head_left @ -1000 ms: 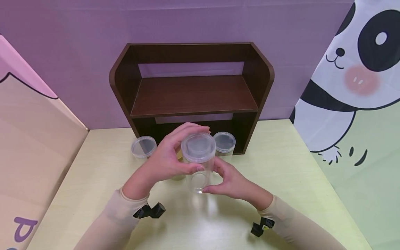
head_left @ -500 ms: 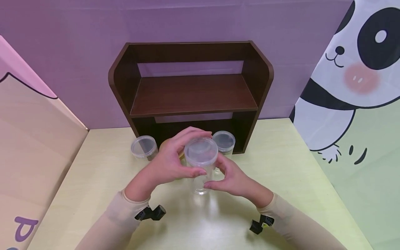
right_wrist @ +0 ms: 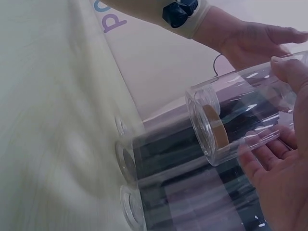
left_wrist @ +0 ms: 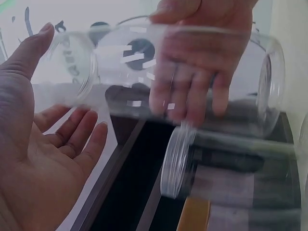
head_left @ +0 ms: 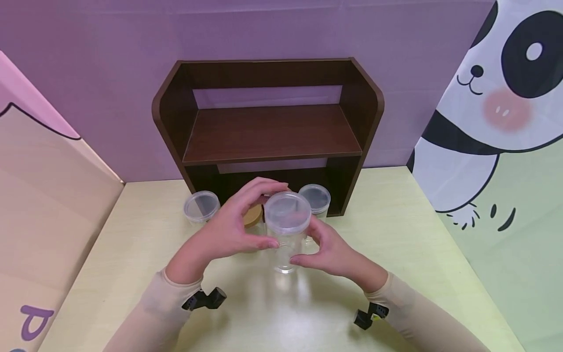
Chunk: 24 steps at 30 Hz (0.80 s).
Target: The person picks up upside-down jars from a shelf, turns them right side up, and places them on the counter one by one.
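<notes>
My right hand [head_left: 323, 248] grips a clear plastic jar [head_left: 286, 252] round its lower body and holds it just above the table; in the right wrist view its fingers [right_wrist: 276, 175] curl under the jar [right_wrist: 240, 113]. A clear lid [head_left: 287, 211] sits on the jar. My left hand [head_left: 235, 227] hovers beside the lid with its fingers spread; in the left wrist view its palm [left_wrist: 29, 144] stays apart from the jar [left_wrist: 202, 62].
Behind the held jar stand a jar with a tan lid [head_left: 252, 215], a clear jar at left [head_left: 201, 206] and another at right [head_left: 314, 197]. A dark brown shelf unit [head_left: 268, 129] stands at the back of the pale yellow table [head_left: 396, 230].
My left hand has let go of the lid and drawn back to the left, uncovering the tan-lidded jar. The held jar has shifted slightly to the right.
</notes>
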Each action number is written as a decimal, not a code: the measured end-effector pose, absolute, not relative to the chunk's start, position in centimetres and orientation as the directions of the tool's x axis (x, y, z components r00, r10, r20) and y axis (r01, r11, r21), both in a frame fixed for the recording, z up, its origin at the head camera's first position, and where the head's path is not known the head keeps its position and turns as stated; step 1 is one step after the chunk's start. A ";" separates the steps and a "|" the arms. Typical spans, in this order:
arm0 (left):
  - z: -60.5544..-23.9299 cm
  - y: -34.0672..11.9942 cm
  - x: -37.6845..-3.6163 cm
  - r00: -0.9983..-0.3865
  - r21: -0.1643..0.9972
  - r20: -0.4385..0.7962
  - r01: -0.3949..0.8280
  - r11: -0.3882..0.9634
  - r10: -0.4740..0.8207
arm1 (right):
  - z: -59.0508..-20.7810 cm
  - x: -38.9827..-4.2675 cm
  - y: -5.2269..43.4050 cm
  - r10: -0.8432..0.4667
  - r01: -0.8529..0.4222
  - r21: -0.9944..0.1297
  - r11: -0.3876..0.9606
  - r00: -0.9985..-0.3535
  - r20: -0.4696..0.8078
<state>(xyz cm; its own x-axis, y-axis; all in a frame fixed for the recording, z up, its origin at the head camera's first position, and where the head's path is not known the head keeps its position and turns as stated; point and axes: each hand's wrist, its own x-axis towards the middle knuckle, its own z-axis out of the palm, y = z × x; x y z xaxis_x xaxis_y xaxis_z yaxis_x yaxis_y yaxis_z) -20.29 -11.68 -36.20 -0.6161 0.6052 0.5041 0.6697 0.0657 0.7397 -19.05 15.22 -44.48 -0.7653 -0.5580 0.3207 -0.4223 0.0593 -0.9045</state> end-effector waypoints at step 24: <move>-36.8 -21.0 -21.1 -0.754 0.718 0.553 0.647 0.255 0.355 | -43.1 -19.7 23.8 -0.425 -0.514 -0.849 0.120 -0.800 0.424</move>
<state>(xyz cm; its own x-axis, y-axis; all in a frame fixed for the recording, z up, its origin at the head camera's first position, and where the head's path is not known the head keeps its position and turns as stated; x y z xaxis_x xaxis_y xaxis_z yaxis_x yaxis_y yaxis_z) -21.10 -21.05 -36.82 -0.7537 0.3547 0.5534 0.6474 0.2553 0.7181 -19.68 23.82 -43.06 -0.7997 -0.4251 0.4241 -0.5140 0.1196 -0.8494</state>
